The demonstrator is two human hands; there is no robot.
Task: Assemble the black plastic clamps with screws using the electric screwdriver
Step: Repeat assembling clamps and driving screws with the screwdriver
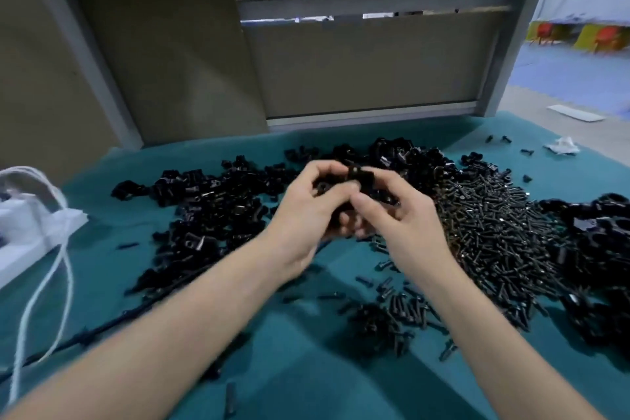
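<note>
Both hands meet above the middle of the table. My left hand [306,211] and my right hand [395,215] together grip a black plastic clamp [358,177] between the fingertips. My fingers cover the clamp's lower part. A heap of loose black clamps [211,211] lies left of and behind the hands. Black screws [494,235] are piled to the right, with more clamps [600,242] at the far right. No electric screwdriver shows in this view.
A teal cloth [289,368] covers the table. A white power strip [30,228] with white cords [64,269] sits at the left edge, and a black cable [112,324] runs under my left forearm. Grey panels [368,68] stand behind. A crumpled white scrap [562,146] lies far right.
</note>
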